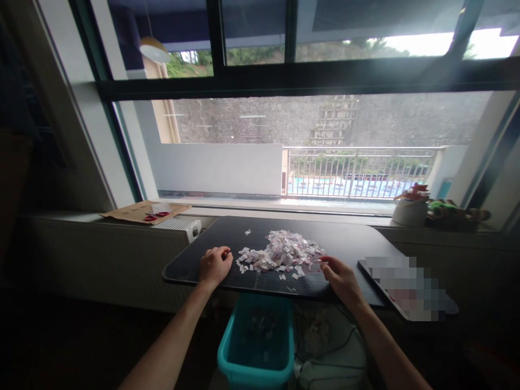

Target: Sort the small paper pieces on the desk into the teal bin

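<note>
Left hand [216, 266] and right hand [336, 273] well apart, one at each side of paper scraps [288, 250]. Left hand loosely curled; right-hand fingers bent at right edge of heap. Cannot tell whether either grips scrap. Scraps lie heaped in middle of dark worktop [337, 233]. Turquoise bin [255, 375] below front edge. Farther left, red-handled scissors [150, 218] on brown paper [128, 213].

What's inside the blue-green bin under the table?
Some dim, pale scraps show inside the bin. The table hides its far end, and whatever lies beneath the scraps is covered too.
</note>
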The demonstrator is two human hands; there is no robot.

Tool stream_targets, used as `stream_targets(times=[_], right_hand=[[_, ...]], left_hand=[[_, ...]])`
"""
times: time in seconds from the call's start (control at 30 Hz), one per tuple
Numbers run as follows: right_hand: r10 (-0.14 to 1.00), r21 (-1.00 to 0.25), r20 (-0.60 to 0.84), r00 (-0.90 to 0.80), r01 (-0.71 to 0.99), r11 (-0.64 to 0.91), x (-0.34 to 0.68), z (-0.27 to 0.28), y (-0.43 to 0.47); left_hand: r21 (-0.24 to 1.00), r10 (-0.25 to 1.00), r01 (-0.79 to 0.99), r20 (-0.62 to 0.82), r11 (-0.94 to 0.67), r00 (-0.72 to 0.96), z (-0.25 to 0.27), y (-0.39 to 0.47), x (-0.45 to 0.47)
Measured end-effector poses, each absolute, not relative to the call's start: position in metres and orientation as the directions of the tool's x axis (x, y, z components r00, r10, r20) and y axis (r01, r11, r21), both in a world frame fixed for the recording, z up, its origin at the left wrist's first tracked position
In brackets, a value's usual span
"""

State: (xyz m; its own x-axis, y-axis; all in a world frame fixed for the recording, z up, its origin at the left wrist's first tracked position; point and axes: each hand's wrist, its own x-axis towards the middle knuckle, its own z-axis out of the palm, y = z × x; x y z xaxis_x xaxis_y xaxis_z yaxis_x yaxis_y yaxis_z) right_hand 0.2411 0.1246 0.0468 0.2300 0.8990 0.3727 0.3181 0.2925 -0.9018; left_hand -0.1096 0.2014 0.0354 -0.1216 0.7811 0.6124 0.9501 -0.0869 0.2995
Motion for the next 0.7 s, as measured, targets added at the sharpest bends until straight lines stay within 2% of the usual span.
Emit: stream_targets(times=[0.7], right_hand=[[0.868,-0.884,0.377,0.323,0.403,0.235,0.2436,0.0378,0.127]], left_hand=[[0.3,0.792,0.95,0.599,-0.087,-0.116,0.0359,0.2008,-0.1107]])
